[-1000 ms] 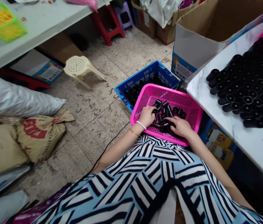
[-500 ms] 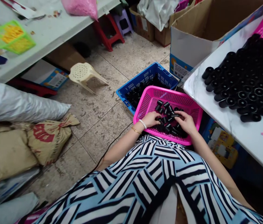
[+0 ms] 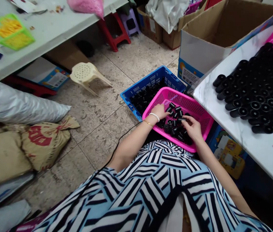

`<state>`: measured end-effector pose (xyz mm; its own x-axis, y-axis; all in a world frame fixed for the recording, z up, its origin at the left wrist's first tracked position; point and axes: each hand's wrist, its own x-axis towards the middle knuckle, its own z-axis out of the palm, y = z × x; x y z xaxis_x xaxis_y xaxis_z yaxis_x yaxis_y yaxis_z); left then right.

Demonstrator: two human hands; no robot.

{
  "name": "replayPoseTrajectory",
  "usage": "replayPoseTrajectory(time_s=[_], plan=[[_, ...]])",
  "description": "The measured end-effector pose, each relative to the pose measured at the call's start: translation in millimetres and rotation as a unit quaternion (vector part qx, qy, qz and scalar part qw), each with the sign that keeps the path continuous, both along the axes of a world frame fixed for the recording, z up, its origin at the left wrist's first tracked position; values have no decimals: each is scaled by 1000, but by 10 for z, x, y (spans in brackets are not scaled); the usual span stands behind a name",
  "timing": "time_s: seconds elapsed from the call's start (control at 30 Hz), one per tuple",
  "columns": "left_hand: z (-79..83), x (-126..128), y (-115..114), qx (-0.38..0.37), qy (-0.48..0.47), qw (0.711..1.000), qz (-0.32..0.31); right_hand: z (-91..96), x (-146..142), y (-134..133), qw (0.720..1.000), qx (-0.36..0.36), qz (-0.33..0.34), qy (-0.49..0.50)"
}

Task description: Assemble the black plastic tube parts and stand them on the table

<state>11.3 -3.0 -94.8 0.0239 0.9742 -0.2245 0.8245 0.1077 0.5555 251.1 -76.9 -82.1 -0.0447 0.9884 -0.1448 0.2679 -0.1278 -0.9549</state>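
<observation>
A pink mesh basket (image 3: 205, 124) sits at my lap, holding several short black plastic cylinders (image 3: 175, 130). Over the basket's left side is my left hand (image 3: 158, 112), wearing a white bead bracelet. Its fingers curl down among the pieces, and what they grip is hidden. My right hand (image 3: 193, 127) is at the right side of the pile, with thumb and fingers pinching one black cylinder (image 3: 181, 119) that lies nearly level. Just beyond, a blue crate (image 3: 129, 93) on the floor contains more black pieces, partly covered by the basket.
On the right, a white marbled table (image 3: 250, 141) bears many black cylinders (image 3: 255, 93). A large open carton (image 3: 194, 54) stands behind it. A cream stool (image 3: 84, 72) is on the floor at left, near tan sacks (image 3: 46, 141) and a long table (image 3: 61, 29).
My left hand has moved up and away from me, toward the basket's far left side. My right hand stays at the pile with a cylinder in its fingers. The view has shifted slightly.
</observation>
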Motion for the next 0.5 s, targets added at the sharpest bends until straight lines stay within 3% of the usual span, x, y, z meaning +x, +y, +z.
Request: replayPoseTrajectory(time_s=[0.1,0.2,0.4,0.5], plan=[[-115,155,187,-2,-29,1000,3,-11,-84,-26,1000,8,19,-1],[-169,240,216,9,-85,996,-7,-32,-109,-14,1000,10,20,6],[-51,209,-213,53,-227,969,-88,-40,-34,65,997,29,-66,14],[57,195,-415,78,-277,946,-150,35,-22,54,996,57,-64,2]])
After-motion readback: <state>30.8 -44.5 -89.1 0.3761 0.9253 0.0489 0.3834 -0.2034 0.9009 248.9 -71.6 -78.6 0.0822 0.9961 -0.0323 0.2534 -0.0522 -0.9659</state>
